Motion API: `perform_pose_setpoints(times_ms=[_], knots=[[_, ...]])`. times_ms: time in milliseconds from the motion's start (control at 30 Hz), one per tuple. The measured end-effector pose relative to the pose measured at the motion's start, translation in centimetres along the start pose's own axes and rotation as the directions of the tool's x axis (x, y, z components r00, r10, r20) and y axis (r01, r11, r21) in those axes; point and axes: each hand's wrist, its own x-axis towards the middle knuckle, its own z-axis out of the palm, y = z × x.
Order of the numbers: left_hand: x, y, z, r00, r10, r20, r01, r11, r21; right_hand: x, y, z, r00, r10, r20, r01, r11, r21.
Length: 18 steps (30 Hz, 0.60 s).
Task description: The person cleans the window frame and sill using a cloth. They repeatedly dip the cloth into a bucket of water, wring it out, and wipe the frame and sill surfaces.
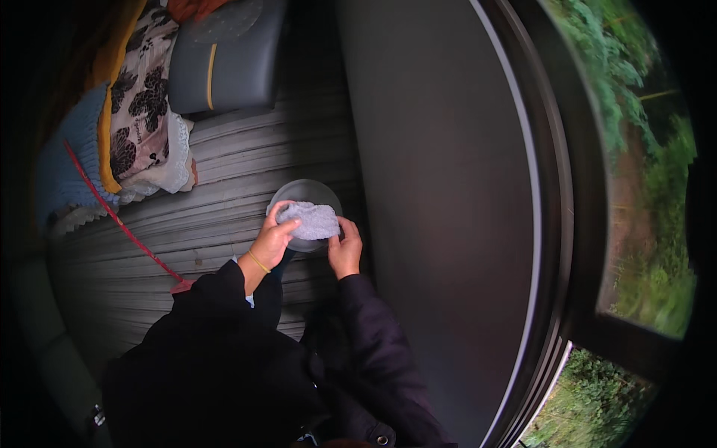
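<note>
A folded light-grey terry cloth (312, 221) is stretched between my two hands. My left hand (270, 238) grips its left end, thumb on top, and a yellow band circles that wrist. At the cloth's right edge my right hand (345, 249) pinches it between thumb and fingers. Directly beneath the cloth stands a round grey bucket or basin (304, 189) on the floor. The cloth and my hands cover much of its opening, so its contents cannot be made out.
A broom or dustpan with a red handle (120, 222) slants at left. Beyond it is a bed with a patterned cover (147, 106) and blue blanket (84, 143). A grey padded seat (243, 73) stands ahead. The dark wall (448, 224) and window frame (552, 140) run along the right.
</note>
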Motion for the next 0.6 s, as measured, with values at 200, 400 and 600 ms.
perform_pose_setpoints(times_ms=[200, 400, 600], knots=[[5.9, -11.0, -12.3, 0.875, -0.269, -0.401, 0.327, 0.942, 0.081, -0.4, 16.0, 8.2, 0.961, 0.186, 0.204, -0.164, 0.979, -0.12], [6.1, -20.3, -18.0, 0.746, -0.473, -0.469, 0.43, 0.879, -0.203, 0.4, 26.9, 13.3, 0.825, 0.273, 0.494, 0.061, 0.827, -0.558], [7.1, -25.3, -20.3, 0.654, -0.575, -0.492, 0.514, 0.815, -0.269, 1.7, 30.8, 19.0, 0.594, 0.436, 0.676, 0.27, 0.684, -0.678]])
